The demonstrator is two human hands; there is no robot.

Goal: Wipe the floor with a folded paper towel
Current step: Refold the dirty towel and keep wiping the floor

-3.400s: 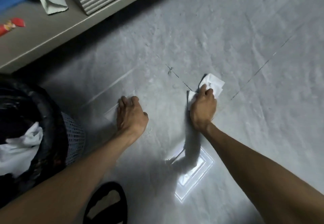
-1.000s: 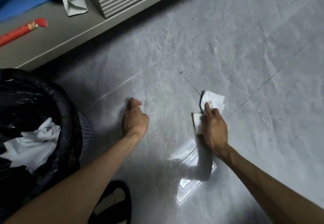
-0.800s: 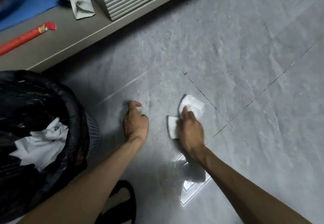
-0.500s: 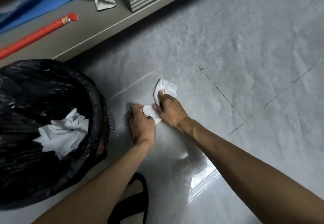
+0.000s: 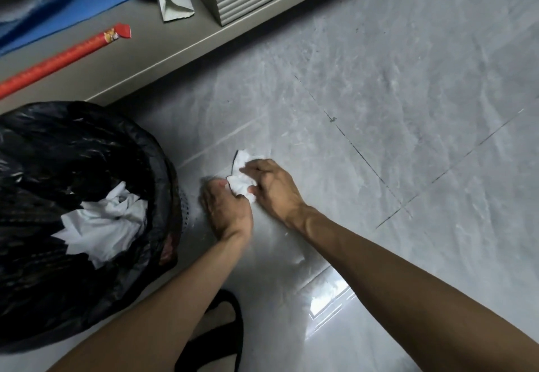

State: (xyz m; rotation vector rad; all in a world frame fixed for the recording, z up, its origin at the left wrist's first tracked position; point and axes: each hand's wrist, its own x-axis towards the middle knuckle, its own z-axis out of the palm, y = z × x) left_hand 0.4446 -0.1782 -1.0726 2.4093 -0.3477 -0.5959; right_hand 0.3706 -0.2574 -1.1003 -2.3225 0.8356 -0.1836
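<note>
**Both hands bunch the towel beside the bin**

Nearest, below the wrists, a black slipper (image 5: 217, 339) rests on the floor (image 5: 379, 94). Further out the two forearms converge, and the left hand (image 5: 226, 211) and right hand (image 5: 275, 189) meet low over the tiles. Between them is the paper towel (image 5: 242, 180) — the left hand is curled against its near edge, the right hand's fingers are closed over its top, and a white corner pokes out on the far side.

The risk, as I judge it: the towel already looks crumpled rather than folded, so more squeezing could ball it up and leave little flat face for wiping. Thin paper pulled between two grips may also tear.

Left of the hands stands a bin with a black liner (image 5: 87, 196) — close enough for the left elbow to knock. Beyond the hands runs a low ledge (image 5: 175, 48).
</note>
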